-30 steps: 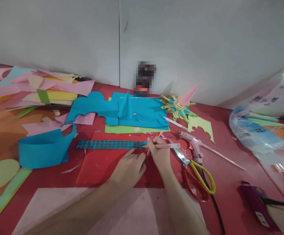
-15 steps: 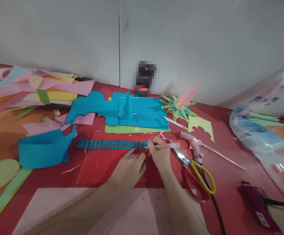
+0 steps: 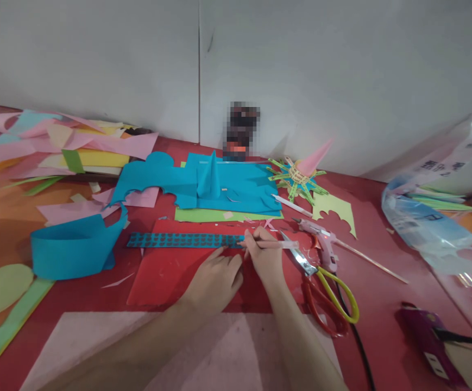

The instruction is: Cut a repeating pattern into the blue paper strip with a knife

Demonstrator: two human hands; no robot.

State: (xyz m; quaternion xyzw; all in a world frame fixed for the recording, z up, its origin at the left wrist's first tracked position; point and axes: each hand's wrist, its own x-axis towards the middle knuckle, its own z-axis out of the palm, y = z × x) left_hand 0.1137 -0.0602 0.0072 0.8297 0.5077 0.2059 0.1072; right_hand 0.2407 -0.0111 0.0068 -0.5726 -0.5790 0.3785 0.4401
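Note:
A narrow blue paper strip [image 3: 178,240], covered in rows of dark drawn marks, lies across a red sheet [image 3: 170,277]. My right hand [image 3: 267,255] is closed around a pen [image 3: 280,245], its tip at the right part of the strip. My left hand [image 3: 215,274] lies flat on the red sheet, fingers loosely bent and nothing gripped. Its index fingertip touches the strip's lower edge. Beside my right hand are scissors [image 3: 306,263] with one red and one yellow handle, blades apart. A pink glue gun [image 3: 326,247] with a long glue stick lies past them.
Blue paper sheets [image 3: 244,187] bear a blue cone [image 3: 209,179]. A pink-coned paper piece [image 3: 301,171] sits behind, near a white pen [image 3: 293,206]. At left are a blue paper band [image 3: 70,247] and paper scraps [image 3: 97,145]. A plastic bag [image 3: 423,222] and purple power strip [image 3: 427,336] lie right.
The pen in my right hand has tilted slightly, its back end a little lower. My left hand has stayed almost still, and the strip lies in the same place.

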